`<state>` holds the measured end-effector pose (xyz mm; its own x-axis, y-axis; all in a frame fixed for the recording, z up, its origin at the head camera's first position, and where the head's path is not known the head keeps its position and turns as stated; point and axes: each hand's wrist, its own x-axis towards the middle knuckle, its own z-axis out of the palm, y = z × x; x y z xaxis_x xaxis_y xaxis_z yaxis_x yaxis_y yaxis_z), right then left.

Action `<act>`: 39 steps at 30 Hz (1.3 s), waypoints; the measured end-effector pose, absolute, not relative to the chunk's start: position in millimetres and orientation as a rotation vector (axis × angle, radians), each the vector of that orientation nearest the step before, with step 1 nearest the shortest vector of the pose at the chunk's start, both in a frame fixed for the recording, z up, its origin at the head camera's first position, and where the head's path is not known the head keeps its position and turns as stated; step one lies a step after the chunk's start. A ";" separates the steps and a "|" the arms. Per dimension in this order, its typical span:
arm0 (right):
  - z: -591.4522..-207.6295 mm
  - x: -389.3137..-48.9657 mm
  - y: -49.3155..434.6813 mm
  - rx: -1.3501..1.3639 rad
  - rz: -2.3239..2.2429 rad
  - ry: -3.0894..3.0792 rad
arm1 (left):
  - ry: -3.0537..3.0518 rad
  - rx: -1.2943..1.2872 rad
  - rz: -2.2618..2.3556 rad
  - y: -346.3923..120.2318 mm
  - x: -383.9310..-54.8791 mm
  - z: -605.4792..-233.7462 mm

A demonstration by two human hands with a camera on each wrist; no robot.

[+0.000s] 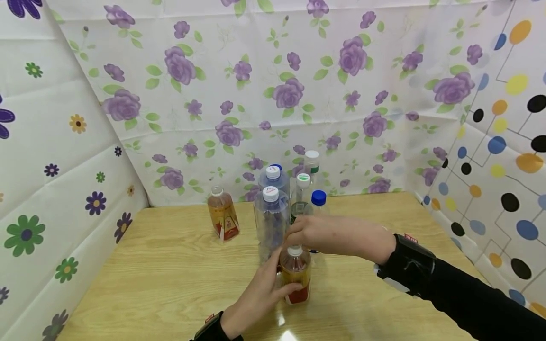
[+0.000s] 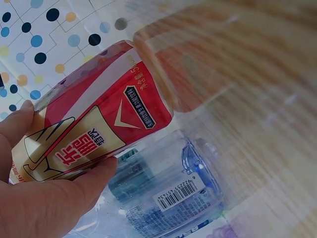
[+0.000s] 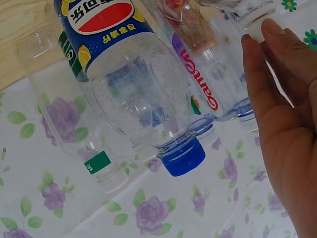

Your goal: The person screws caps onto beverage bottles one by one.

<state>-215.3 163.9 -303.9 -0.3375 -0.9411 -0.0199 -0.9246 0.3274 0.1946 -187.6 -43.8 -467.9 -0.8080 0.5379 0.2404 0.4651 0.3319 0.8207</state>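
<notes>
A clear drink bottle [image 1: 297, 273] with a red and gold label stands upright on the table. My left hand [image 1: 259, 294] grips its lower body, thumb across the front; in the left wrist view the fingers lie on either side of the label [image 2: 94, 119]. Above it, my right hand [image 1: 322, 233] pinches the white cap [image 3: 256, 30] at the neck between thumb and forefinger. Right behind the hands stand several empty clear bottles, among them a white-capped one [image 1: 271, 213] and one with a blue cap [image 1: 318, 198].
A second bottle with a red and gold label [image 1: 223, 215] stands farther left, with a bare neck. More white-capped bottles [image 1: 312, 166] stand toward the flowered cloth [image 1: 239, 94] at the back. The wooden table [image 1: 170, 274] has patterned cloths along its left and right sides.
</notes>
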 end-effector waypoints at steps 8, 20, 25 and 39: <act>-306.2 -211.5 160.1 1.645 -0.317 -2.517 | 2.481 0.934 1.542 -45.4 -189.9 -467.2; -306.7 -208.5 148.2 1.504 -0.514 -2.648 | 2.498 0.939 1.547 -44.9 -189.3 -469.0; -305.2 -211.9 154.0 1.664 -0.306 -2.593 | 2.479 0.961 1.540 -44.0 -189.0 -470.4; -306.9 -217.1 162.4 1.748 -0.285 -2.472 | 2.446 0.974 1.559 -43.2 -188.2 -468.2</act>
<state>-217.1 162.4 -306.9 -0.3359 -0.9415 -0.0261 -0.9228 0.3234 0.2094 -188.2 -43.2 -468.2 -0.7943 0.5497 0.2588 0.4667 0.2791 0.8392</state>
